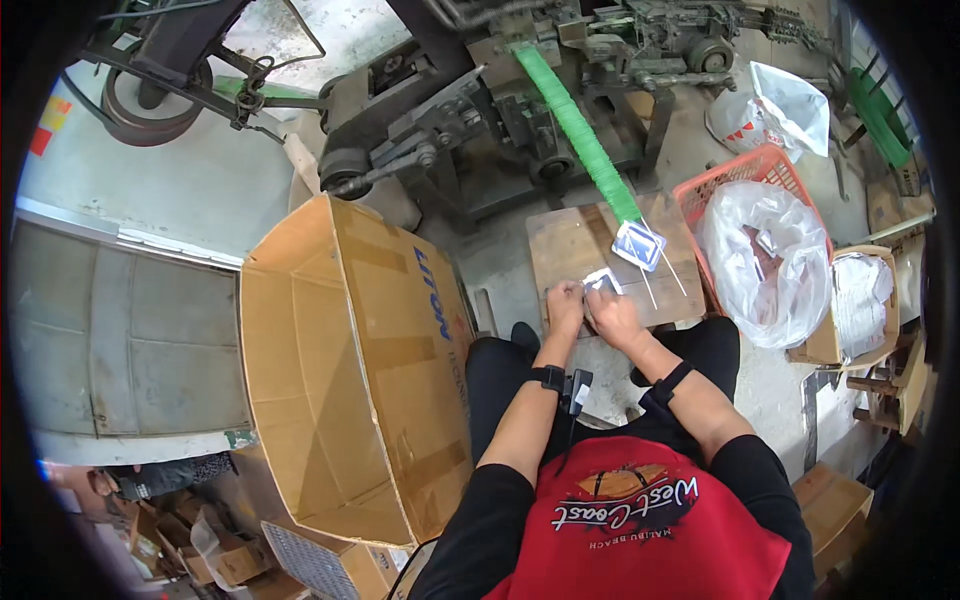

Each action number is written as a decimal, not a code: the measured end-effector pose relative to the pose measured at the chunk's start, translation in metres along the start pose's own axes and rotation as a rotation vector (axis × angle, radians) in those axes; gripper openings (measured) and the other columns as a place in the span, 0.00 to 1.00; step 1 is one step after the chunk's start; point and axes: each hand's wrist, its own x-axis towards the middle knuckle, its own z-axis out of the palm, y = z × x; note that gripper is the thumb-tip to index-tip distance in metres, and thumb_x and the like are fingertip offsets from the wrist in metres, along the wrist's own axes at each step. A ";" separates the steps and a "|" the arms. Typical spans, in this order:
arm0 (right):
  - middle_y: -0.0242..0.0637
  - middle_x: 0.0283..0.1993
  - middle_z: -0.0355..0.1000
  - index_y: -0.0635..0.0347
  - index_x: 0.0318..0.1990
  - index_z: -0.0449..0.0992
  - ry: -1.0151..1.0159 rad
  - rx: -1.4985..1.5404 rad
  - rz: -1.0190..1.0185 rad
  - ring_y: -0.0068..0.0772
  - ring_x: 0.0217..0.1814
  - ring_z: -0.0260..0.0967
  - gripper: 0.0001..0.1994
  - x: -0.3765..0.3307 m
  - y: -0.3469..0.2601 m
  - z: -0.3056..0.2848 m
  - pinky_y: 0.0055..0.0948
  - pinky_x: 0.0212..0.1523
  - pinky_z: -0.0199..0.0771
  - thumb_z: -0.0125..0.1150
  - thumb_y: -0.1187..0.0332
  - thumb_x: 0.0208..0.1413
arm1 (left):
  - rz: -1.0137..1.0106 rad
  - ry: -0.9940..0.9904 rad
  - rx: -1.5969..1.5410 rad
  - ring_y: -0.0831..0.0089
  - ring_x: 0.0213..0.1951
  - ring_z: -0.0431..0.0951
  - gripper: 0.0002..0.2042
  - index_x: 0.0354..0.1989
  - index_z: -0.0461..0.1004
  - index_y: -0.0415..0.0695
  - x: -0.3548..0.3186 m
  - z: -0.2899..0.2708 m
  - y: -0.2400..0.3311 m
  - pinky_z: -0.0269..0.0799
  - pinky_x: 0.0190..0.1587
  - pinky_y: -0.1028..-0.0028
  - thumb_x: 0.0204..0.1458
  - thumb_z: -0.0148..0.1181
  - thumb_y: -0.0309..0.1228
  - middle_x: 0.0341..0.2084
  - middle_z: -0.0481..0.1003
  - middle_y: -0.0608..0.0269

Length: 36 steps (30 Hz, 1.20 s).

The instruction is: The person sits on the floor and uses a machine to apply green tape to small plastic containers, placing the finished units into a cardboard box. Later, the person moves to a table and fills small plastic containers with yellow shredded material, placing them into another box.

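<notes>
My left hand and my right hand meet over a low wooden table, their fingers pinched together. Between them shows a small white-and-blue card, partly covered by the fingers. Both hands appear to grip its near edge, though the fingertips are small in view. Just beyond my right hand, another blue-and-white card lies by two thin pale rods. These rods stick out from the lower end of a long green wrapped bar, which slopes down from the machine.
A dark machine stands beyond the table. To the left is a large open cardboard box. At right are a red plastic basket lined with a clear bag, a carton of white sheets and a white sack.
</notes>
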 end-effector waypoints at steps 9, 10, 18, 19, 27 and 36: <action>0.46 0.24 0.70 0.64 0.30 0.66 0.007 -0.041 0.037 0.41 0.20 0.72 0.06 0.006 -0.012 -0.035 0.33 0.18 0.71 0.52 0.71 0.45 | 0.013 0.062 -0.392 0.77 0.34 0.73 0.17 0.46 0.68 0.37 -0.035 -0.005 0.044 0.68 0.33 0.78 0.60 0.42 0.39 0.35 0.74 0.59; 0.46 0.25 0.70 0.64 0.31 0.66 0.016 -0.042 0.042 0.41 0.21 0.72 0.07 0.008 -0.019 -0.039 0.33 0.19 0.72 0.52 0.71 0.45 | 0.019 0.040 -0.534 0.75 0.37 0.73 0.19 0.48 0.67 0.37 -0.039 -0.006 0.048 0.69 0.36 0.77 0.61 0.40 0.41 0.38 0.73 0.57; 0.50 0.35 0.71 0.66 0.42 0.69 0.103 0.370 0.174 0.51 0.40 0.70 0.16 -0.005 -0.052 -0.065 0.39 0.38 0.72 0.52 0.76 0.41 | -0.314 -0.212 -0.967 0.63 0.46 0.71 0.28 0.53 0.63 0.40 -0.067 -0.008 0.074 0.66 0.52 0.67 0.59 0.34 0.52 0.45 0.70 0.53; 0.50 0.36 0.71 0.65 0.45 0.69 0.143 0.490 0.171 0.51 0.42 0.69 0.19 -0.011 -0.054 -0.075 0.39 0.40 0.71 0.52 0.78 0.39 | -0.308 -0.351 -1.095 0.63 0.47 0.71 0.27 0.54 0.63 0.40 -0.061 -0.013 0.059 0.67 0.51 0.66 0.60 0.35 0.52 0.45 0.70 0.53; 0.47 0.33 0.70 0.63 0.39 0.70 0.120 0.535 0.453 0.49 0.39 0.70 0.18 -0.093 0.022 -0.107 0.38 0.39 0.70 0.47 0.84 0.35 | -0.432 -0.627 -1.351 0.58 0.46 0.72 0.28 0.59 0.57 0.41 -0.062 -0.025 0.070 0.74 0.43 0.61 0.59 0.39 0.51 0.44 0.70 0.51; 0.42 0.41 0.63 0.56 0.49 0.67 0.101 0.526 0.180 0.39 0.40 0.65 0.28 0.048 0.044 -0.199 0.33 0.40 0.67 0.43 0.87 0.35 | -0.437 -0.609 -1.089 0.58 0.43 0.73 0.27 0.55 0.59 0.43 -0.085 0.021 0.087 0.74 0.43 0.64 0.59 0.35 0.53 0.40 0.70 0.50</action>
